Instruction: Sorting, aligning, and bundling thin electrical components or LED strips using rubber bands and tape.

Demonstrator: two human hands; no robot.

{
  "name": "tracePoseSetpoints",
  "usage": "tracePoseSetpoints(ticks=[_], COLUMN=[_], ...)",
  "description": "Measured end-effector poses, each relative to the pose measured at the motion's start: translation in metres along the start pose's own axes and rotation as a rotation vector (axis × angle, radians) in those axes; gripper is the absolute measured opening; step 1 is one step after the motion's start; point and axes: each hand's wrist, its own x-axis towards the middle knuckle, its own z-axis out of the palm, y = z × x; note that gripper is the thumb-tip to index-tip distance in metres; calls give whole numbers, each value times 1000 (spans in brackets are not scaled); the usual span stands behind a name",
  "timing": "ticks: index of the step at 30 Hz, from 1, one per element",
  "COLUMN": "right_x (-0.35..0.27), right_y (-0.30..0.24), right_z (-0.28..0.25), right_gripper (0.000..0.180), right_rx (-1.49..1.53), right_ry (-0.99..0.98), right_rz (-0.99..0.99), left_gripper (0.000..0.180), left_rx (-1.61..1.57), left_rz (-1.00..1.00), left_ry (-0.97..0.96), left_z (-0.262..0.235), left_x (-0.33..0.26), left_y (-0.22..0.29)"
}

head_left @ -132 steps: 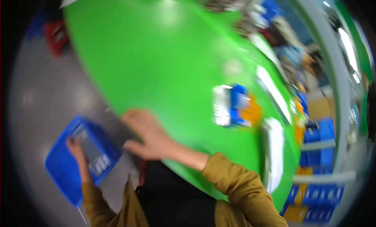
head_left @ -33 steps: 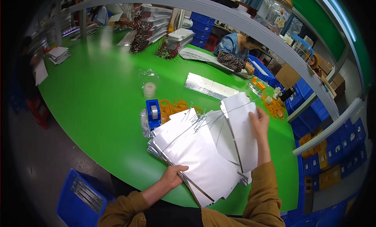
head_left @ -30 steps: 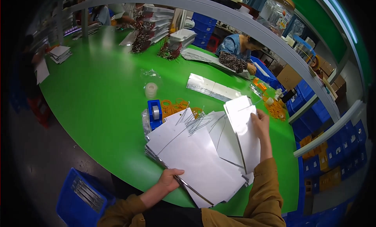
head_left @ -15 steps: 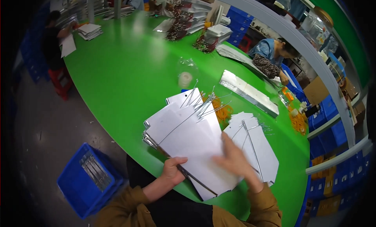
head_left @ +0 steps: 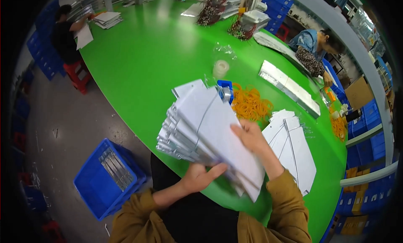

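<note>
A thick stack of white flat panels (head_left: 205,117) with silvery edges is tilted up over the near edge of the green table. A grey wire crosses its top sheet. My left hand (head_left: 201,176) grips the stack's lower edge, thumb on top and the other fingers hidden beneath. On the right side, my right hand (head_left: 252,138) closes round the stack, thumb over the top sheet. Just right of that hand lies a second fan of white panels (head_left: 294,150) with thin wires at its far end. Orange rubber bands (head_left: 252,103) are heaped beyond the stack.
Behind the stack stand a blue tape dispenser (head_left: 225,90) and a tape roll (head_left: 221,68). A long white bundle (head_left: 289,88) lies farther right. On the floor at left is a blue bin (head_left: 94,176) with metal strips. One co-worker (head_left: 315,50) sits far right, another (head_left: 67,37) far left.
The stack has been lifted and tilted, so its layered left edges show. My right hand has closed on its side. The loose wires at its far end no longer show; the view has shifted.
</note>
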Motion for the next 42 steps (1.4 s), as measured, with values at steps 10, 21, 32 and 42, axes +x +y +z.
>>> tracePoseSetpoints(ticks=[10, 21, 32, 42], right_x=[-32, -34, -126, -133], right_y=[26, 30, -46, -30], right_z=[6, 9, -31, -18], right_gripper=[59, 37, 112, 77], right_rx=[-18, -334, -858, -570], right_ry=[-333, -351, -288, -327], right_rz=[-368, -169, -255, 99], left_gripper=[98, 86, 91, 86], left_rx=[118, 431, 614, 609], left_rz=[478, 364, 444, 627], left_ry=[201, 79, 225, 310], left_z=[-67, -99, -68, -71], left_x=[24, 44, 50, 65], left_y=[-9, -19, -29, -49])
